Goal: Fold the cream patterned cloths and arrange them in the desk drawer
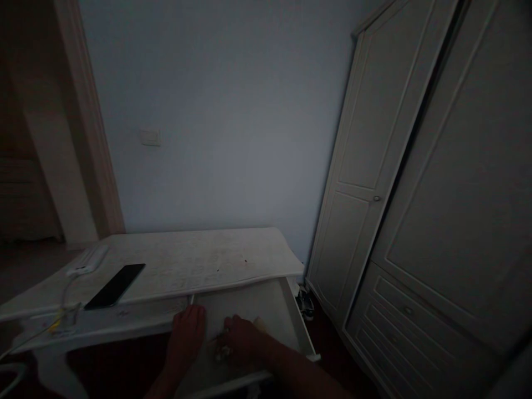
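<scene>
Head view: looks like mid-rummage. Right hand point(243, 338) is curled over some small stuff point(222, 353) inside the open drawer point(266, 299), can't tell if it's gripping. Left hand point(189, 330) is at the drawer's left edge, fingers bunched, grip unclear. Next move calls for clearing the drawer sides, imo. 1 phone point(115, 285) on the desk point(199, 252); 0 readable labels.

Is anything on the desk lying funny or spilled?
The black phone lies slanted at the front edge of the desk, maybe poking over, so it looks easy to knock off. I see no spill.
</scene>
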Motion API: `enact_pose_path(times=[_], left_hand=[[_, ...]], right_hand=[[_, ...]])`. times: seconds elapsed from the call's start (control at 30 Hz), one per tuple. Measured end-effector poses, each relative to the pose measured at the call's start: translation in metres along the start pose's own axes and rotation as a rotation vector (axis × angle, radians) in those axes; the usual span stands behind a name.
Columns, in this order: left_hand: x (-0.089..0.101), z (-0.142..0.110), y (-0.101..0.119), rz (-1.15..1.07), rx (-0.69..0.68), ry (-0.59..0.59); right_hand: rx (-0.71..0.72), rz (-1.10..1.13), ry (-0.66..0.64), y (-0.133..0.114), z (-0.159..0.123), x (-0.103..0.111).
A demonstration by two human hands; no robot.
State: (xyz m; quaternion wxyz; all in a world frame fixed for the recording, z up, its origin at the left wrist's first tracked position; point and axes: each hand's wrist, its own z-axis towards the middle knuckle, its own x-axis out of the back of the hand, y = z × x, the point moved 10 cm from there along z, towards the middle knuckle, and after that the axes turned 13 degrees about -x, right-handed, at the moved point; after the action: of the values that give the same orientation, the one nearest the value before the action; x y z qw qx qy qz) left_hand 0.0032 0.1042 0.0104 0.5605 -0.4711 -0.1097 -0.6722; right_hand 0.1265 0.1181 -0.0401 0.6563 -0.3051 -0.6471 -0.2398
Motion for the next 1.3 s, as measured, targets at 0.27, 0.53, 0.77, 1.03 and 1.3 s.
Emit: enact_pose_path(times=[0.27,0.53,0.77,1.03,1.3], left_hand=[[0.002,0.001,-0.005,-0.084,0.040,0.023],[-0.004,0.000,-0.012,-0.183,0.095,0.048],[-0.009,0.001,-0.017,-0.279,0.144,0.016],[0.004,0.002,-0.018,-0.291,0.145,0.092],[0.009,0.006,-0.019,-0.297,0.164,0.084]], right_hand=[[-0.091,-0.055,0.115,-0.040,0.051,-0.007],[-0.278,0.052,0.205,-0.039,0.078,0.005],[-0.443,0.098,0.219,-0.020,0.086,0.026],[-0.464,0.110,0.211,-0.013,0.082,0.032],[-0.203,0.058,0.146,-0.037,0.076,0.022]])
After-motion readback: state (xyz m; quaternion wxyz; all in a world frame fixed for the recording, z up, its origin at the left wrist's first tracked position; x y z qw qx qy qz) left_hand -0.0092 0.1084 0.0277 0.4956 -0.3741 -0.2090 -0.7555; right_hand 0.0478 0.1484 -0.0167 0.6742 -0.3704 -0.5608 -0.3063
